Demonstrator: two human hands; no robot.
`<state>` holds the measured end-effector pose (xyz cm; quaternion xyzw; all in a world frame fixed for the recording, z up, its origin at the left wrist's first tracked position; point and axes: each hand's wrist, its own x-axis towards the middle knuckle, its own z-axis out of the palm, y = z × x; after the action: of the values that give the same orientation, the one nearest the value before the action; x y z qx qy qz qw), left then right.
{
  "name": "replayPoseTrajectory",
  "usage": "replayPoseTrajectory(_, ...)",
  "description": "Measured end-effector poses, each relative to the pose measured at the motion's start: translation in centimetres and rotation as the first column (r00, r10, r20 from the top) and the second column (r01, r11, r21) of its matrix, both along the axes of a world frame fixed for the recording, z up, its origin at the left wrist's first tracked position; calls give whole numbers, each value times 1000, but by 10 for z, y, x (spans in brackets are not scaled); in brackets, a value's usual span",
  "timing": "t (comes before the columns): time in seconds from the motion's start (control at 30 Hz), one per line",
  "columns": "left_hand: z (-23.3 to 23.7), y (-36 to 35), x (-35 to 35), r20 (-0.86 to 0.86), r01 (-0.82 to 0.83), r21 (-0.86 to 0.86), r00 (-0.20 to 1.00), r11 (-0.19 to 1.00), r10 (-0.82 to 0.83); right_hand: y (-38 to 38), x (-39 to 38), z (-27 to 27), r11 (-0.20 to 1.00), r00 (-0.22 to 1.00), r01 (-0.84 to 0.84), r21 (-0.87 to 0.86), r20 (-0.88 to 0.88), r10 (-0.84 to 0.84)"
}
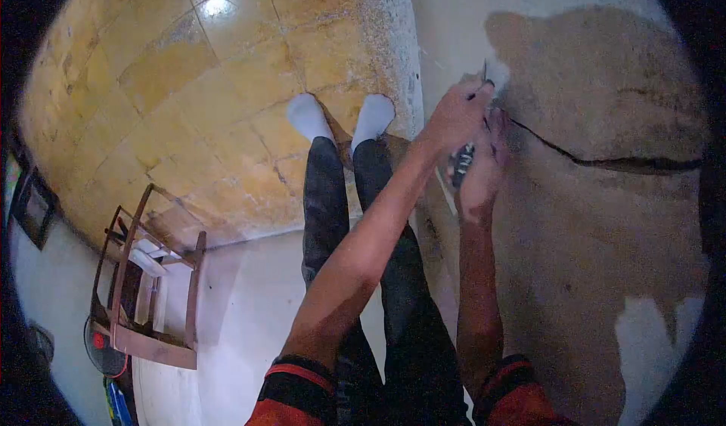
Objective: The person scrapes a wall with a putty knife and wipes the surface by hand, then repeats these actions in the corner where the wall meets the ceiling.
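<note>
My left hand point(456, 114) is closed near the wall, its fingers around something small. A thin dark tip point(485, 71) sticks up past the fingers, in front of a pale patch point(497, 77) on the wall. Just below it, my right hand point(484, 173) is closed around a dark object with white markings point(462, 161); most of it is hidden in the palm, so its kind does not show. The fingers of both hands are close together and partly overlap. A black line point(563, 151), either a cable or a crack, runs rightward from beside the fingers.
The brownish wall point(560, 237) has peeled pale areas. Worn yellow tiles point(227, 86) cover another surface, with my socked feet point(374, 116) against it. At lower left are a wooden chair point(155, 350) holding papers and a round dark racket-like object point(106, 354).
</note>
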<state>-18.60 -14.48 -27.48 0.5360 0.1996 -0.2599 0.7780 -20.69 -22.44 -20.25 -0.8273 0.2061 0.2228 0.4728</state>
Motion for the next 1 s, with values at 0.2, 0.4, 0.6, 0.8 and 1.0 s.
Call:
replayPoseTrajectory(0.2, -4, -11, -15, 296, -4, 335, 950, 942, -102, -46, -34, -34, 982, 983, -140, -129, 104, 154)
replayPoseTrajectory(0.4, 16, -10, -18, -60, 94, 108, 994, 990, -88, -29, -31, 3, 880, 906, -363, -305, 106, 411)
replayPoseTrajectory(0.6, 36, -12, -18, 94, 60, 343, 991, 937, -98, -18, -30, 17, 765, 798, -414, -494, 208, 566)
replayPoseTrajectory(0.8, 57, 4, -5, -31, 66, 170, 998, 983, -62, -3, -22, 39, 984, 997, -77, -162, 15, 81)
replayPoseTrajectory(1.0, 53, 4, -4, -22, 45, 248, 999, 968, -41, -15, -30, 28, 837, 847, -393, -382, 203, 491)
